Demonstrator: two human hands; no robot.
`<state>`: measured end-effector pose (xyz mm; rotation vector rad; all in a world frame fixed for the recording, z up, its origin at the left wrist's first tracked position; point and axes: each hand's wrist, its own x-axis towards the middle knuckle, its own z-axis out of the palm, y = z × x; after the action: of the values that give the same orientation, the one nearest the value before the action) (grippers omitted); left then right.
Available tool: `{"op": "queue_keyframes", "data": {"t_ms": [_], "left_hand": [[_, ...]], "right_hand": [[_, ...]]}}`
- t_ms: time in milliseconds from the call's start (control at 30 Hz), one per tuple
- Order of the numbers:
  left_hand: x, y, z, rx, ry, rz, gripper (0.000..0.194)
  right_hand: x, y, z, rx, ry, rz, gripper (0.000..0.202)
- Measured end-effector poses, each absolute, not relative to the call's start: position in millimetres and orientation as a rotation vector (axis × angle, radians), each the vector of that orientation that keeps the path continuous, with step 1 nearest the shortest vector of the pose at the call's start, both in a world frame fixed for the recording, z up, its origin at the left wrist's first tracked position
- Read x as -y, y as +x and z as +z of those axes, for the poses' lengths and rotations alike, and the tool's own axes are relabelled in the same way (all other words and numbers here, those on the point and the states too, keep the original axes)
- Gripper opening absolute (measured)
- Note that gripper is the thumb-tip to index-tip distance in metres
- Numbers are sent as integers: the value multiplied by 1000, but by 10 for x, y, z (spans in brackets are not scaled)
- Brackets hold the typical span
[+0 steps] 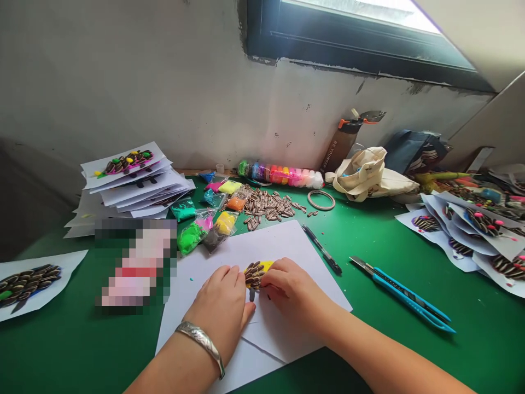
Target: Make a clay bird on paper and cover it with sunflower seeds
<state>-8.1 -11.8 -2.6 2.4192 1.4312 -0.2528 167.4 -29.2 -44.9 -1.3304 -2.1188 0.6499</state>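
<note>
A small picture of striped sunflower seeds pressed into yellow clay lies on white paper. Short dark clay pieces stick out below the seeds. My left hand, a silver bangle at its wrist, rests on the paper at the picture's left edge with fingers laid down and thumb apart. Over the picture's right side, my right hand has its thumb and fingertips pinched together at the clay. Whatever sits between those fingertips is hidden.
Loose sunflower seeds lie behind the paper, beside bagged coloured clay. A pen and a blue utility knife lie to the right, below a tape roll. Finished seed pictures are stacked left and right.
</note>
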Motion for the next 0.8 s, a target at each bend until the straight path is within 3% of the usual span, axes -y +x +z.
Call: {"op": "queue_keyframes", "data": {"t_ms": [567,800], "left_hand": [[124,-61,11,-1447,2386,-205,39],[111,-68,32,-1425,2388,-251,39]], "right_hand": [[289,1683,-516,2184,-1526,471,15],[271,1744,-475,2097,-1484,574,16]]}}
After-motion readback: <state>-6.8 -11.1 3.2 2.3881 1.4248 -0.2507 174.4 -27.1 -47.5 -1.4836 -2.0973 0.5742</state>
